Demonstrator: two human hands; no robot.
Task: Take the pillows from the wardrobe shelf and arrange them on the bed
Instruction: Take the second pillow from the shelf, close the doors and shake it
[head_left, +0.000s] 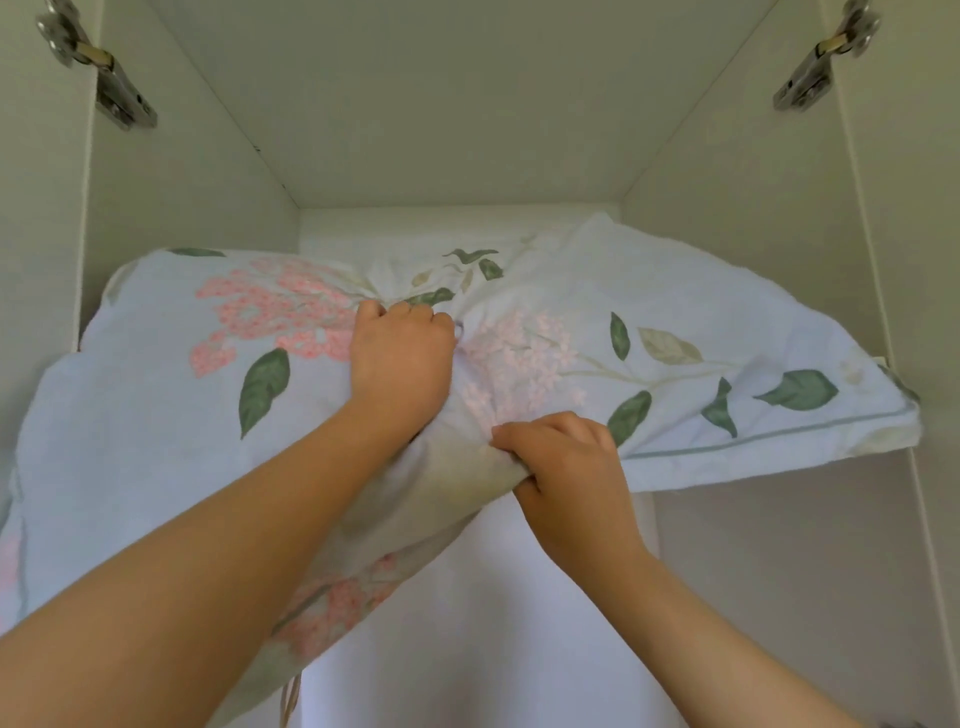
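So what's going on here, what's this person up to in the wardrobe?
A person is reaching up into an open wardrobe and taking hold of a floral pillow stored high inside it. The left hand grips a bunch of the cover on top, and the right hand pinches the front edge lower down. The pillow sags out at the front on the left, but it is not out yet.

The wardrobe is off-white inside, with plain side panels and a pale back wall far behind. A metal left hinge sits near left, and a right hinge near right.
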